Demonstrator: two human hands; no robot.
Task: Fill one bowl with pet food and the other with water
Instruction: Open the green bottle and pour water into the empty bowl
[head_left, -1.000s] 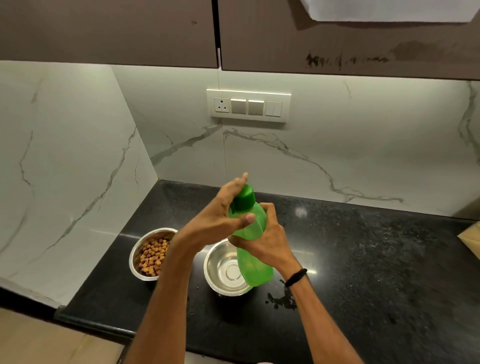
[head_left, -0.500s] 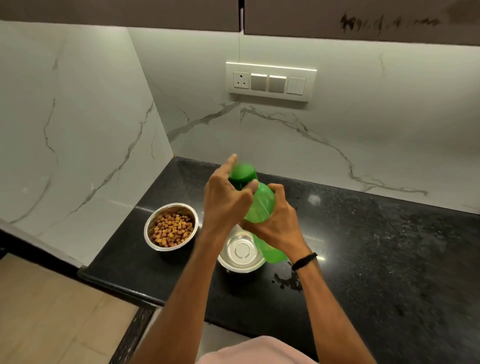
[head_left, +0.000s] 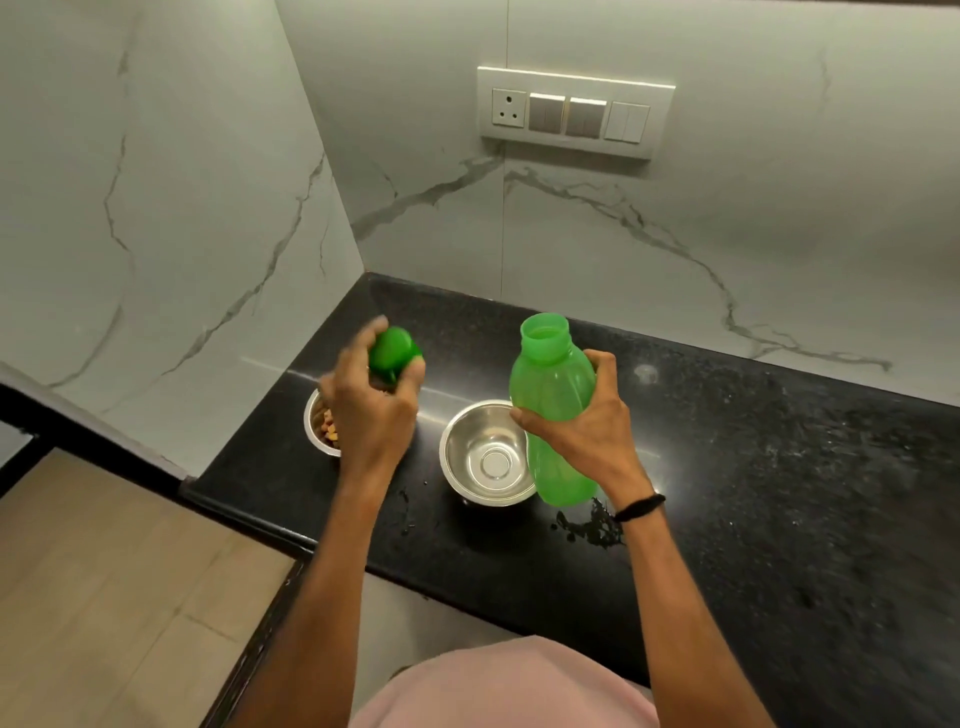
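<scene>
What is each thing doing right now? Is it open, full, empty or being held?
green bottle: open, upright, held by right hand
green cap: off the bottle, held in left hand
right bowl: empty
left bowl: holds pet food, partly hidden by the left hand
countertop: wet patch by the bottle

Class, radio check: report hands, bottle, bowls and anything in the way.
Left hand shut on cap; right hand shut on open bottle. Empty bowl dry; food bowl filled. Small spill on counter, nothing in the way.
</scene>
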